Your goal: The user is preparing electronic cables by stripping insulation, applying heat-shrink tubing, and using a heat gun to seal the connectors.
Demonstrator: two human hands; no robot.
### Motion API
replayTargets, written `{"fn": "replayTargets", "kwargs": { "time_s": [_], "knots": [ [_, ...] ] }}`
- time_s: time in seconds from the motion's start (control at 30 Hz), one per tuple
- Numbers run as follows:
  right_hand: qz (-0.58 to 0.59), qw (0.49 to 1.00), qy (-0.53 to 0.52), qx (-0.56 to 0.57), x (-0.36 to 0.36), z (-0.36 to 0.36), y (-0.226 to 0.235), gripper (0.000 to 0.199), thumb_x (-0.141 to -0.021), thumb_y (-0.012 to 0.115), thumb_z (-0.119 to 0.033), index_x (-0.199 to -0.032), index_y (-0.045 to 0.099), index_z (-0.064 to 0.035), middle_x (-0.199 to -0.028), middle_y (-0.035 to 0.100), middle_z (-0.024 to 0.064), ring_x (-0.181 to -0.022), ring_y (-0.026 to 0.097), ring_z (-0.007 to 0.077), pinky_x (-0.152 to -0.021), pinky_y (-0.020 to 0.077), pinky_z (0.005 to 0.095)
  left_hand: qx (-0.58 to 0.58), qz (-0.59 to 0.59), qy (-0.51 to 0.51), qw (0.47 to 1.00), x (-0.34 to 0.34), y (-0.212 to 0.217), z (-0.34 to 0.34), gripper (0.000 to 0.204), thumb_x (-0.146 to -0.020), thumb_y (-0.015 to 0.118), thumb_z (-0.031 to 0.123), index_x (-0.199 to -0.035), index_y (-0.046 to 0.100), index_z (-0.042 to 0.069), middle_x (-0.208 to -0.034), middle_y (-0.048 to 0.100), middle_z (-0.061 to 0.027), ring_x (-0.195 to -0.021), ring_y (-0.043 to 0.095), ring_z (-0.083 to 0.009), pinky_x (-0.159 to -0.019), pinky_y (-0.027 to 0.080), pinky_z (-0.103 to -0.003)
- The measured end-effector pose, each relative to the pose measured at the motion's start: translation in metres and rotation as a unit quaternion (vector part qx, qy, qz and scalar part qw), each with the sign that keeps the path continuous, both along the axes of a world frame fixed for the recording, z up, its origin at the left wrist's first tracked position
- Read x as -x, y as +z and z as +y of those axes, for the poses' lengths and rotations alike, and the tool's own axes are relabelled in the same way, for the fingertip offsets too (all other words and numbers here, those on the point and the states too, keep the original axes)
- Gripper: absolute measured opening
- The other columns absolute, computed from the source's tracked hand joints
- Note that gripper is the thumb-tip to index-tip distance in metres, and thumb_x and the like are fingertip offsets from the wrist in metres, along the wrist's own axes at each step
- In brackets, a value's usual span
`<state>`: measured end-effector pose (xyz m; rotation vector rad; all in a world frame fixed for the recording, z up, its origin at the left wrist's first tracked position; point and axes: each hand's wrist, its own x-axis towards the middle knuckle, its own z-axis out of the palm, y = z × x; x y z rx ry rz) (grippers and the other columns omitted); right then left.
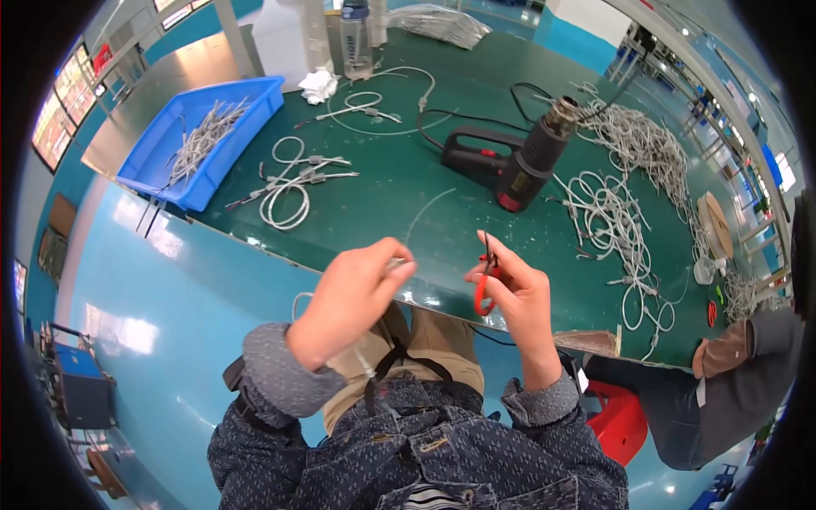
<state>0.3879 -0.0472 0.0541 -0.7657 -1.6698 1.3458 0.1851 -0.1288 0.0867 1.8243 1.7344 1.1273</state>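
Note:
Over the near edge of the green table (374,217), my left hand (350,293) pinches a thin grey-white cable (365,364), whose loop hangs below the wrist. The pinched end is mostly hidden by my fingers. From near the fingertips a thin clear strand (429,212) runs up across the tabletop; whether it joins the cable cannot be made out. My right hand (520,293) is closed around small scissors with red handles (482,297), their dark blades pointing up beside the index finger. A gap separates the two hands.
A black heat gun (531,161) stands beyond my right hand. Blue tray (200,191) with cables sits left; coiled cables (289,191) lie beside it. Piled cables (612,229) cover the right side. A bottle (355,42) stands at the back. Another person's sleeve (752,340) is right.

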Motion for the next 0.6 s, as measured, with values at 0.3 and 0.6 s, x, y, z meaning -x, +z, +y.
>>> {"fn": "replayTargets", "kwargs": {
  "time_s": [0.3, 0.6],
  "knots": [
    [-0.369, 0.888, -0.105, -0.252, -0.074, 0.008, -0.051, 0.044, -0.072, 0.065, 0.001, -0.114, 0.064, -0.0106, -0.080, 0.060, 0.0096, -0.068, 0.059, 0.0239, -0.062, 0.0480, 0.0348, 0.208, -0.017, -0.026, 0.978, 0.002, -0.038, 0.024, 0.016, -0.087, 0.062, 0.013, -0.095, 0.057, 0.000, -0.061, 0.048, -0.0002, -0.055, 0.044, -0.0072, -0.049, 0.035, -0.025],
    [-0.407, 0.846, -0.109, -0.326, -0.040, 0.016, -0.059, 0.037, -0.072, 0.065, -0.003, -0.109, 0.064, -0.0080, -0.086, 0.055, 0.0070, -0.083, 0.053, 0.0248, -0.069, 0.0443, 0.0370, 0.213, -0.326, -0.056, 0.919, 0.001, -0.045, 0.040, 0.034, -0.090, 0.058, 0.023, -0.113, 0.043, 0.003, -0.086, 0.052, -0.0034, -0.061, 0.043, -0.0078, -0.052, 0.036, -0.022]
  ]
}}
